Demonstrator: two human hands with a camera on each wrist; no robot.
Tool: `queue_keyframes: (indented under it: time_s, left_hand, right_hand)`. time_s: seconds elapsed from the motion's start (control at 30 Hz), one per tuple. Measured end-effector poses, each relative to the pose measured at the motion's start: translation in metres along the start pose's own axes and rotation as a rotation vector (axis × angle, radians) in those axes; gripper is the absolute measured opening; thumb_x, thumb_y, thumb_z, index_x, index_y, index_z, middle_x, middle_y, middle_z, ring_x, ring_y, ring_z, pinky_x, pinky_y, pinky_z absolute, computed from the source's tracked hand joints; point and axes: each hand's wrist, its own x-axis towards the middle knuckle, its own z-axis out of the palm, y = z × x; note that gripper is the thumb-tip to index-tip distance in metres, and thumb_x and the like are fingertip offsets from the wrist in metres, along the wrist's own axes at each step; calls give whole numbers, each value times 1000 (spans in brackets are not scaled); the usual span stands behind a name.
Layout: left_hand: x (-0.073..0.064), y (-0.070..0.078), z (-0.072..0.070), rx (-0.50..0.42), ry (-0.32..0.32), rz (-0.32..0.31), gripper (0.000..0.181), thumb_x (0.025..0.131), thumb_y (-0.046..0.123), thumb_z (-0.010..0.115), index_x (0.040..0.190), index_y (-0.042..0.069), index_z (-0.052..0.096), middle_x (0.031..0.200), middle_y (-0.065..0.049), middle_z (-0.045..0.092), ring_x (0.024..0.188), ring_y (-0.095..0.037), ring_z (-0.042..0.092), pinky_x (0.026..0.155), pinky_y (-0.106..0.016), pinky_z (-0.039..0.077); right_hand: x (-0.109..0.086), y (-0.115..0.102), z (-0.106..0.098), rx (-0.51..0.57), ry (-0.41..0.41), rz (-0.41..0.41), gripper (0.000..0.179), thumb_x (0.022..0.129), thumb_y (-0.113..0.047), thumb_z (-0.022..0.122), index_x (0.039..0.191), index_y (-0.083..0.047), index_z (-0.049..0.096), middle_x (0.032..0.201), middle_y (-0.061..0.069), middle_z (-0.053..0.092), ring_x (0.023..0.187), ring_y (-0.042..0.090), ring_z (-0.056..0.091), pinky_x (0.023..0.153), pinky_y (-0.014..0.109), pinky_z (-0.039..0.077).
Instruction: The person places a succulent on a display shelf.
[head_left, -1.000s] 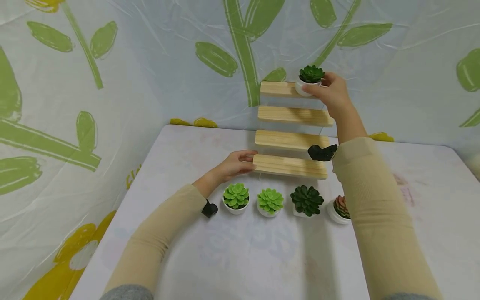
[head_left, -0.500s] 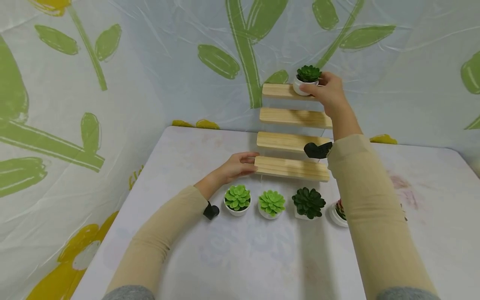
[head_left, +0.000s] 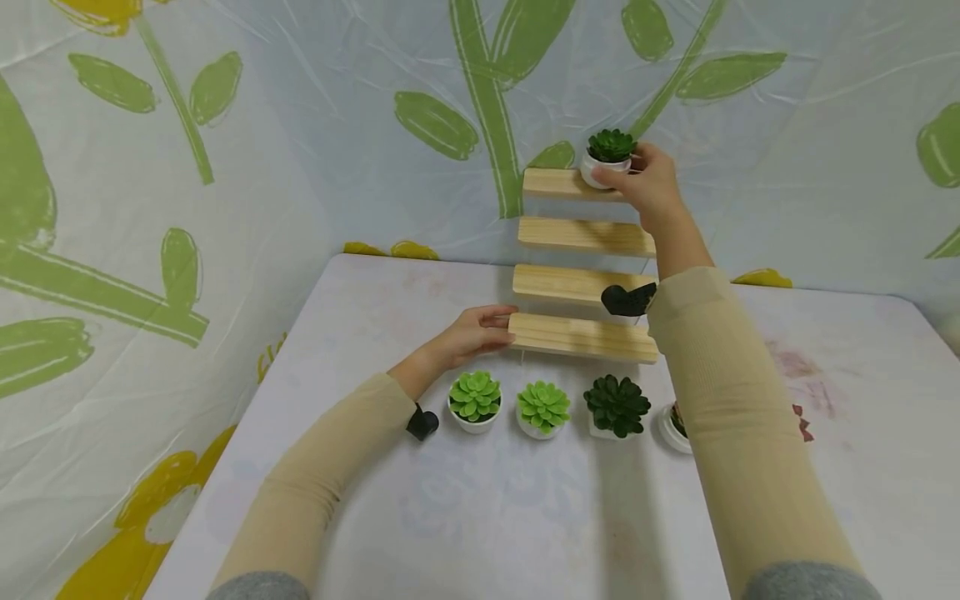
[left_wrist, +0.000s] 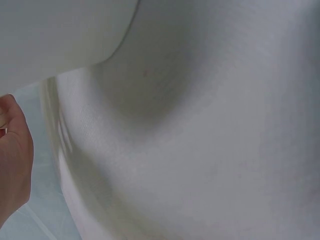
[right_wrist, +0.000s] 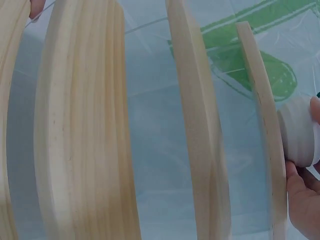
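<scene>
My right hand (head_left: pixel 654 187) grips a dark green succulent in a white pot (head_left: pixel 606 171) at the top board of a tiered wooden shelf (head_left: pixel 581 237). In the right wrist view the white pot (right_wrist: pixel 297 132) sits against the top board, with the thumb and fingers around it. My left hand (head_left: pixel 468 335) holds the left end of the lowest board (head_left: pixel 585 337), thumb and fingers on either side. Only part of the left hand (left_wrist: pixel 14 160) shows at the edge of the left wrist view.
Two light green succulents (head_left: pixel 475 397) (head_left: pixel 543 408), a dark green one (head_left: pixel 617 407) and a partly hidden one in a white pot (head_left: pixel 677 429) stand in a row before the shelf. A flower-patterned cloth (head_left: pixel 300 125) hangs behind the table (head_left: pixel 480 517).
My right hand has slid the potted succulent a little to the left along the top board. The left hand keeps its hold on the lowest board.
</scene>
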Motion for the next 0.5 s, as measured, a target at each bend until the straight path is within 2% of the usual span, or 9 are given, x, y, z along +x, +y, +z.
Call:
queue_keyframes:
  time_s: [0.17, 0.37, 0.5]
  left_hand:
    - [1, 0, 0, 0, 6, -4, 53, 86, -9, 59, 136, 3, 46, 129, -21, 51, 107, -26, 55, 87, -29, 49]
    - [0, 1, 0, 6, 4, -5, 53, 87, -8, 59, 136, 3, 46, 130, -21, 50, 105, -25, 55, 88, -30, 48]
    - [0, 1, 0, 9, 5, -9, 53, 87, -8, 59, 137, 4, 47, 130, -21, 50, 105, -24, 55, 86, -28, 49]
  right_hand:
    - [-2, 0, -1, 143, -24, 25, 75, 85, -14, 68, 147, -11, 26, 145, 9, 27, 118, 15, 40, 103, 29, 34]
    - [-4, -4, -11, 170, -36, 98, 81, 85, -17, 68, 150, -17, 19, 152, 9, 16, 132, 20, 31, 106, 28, 29]
    - [-10, -6, -19, 250, -82, 95, 81, 86, -13, 67, 150, -15, 18, 153, 9, 13, 135, 20, 27, 109, 30, 25]
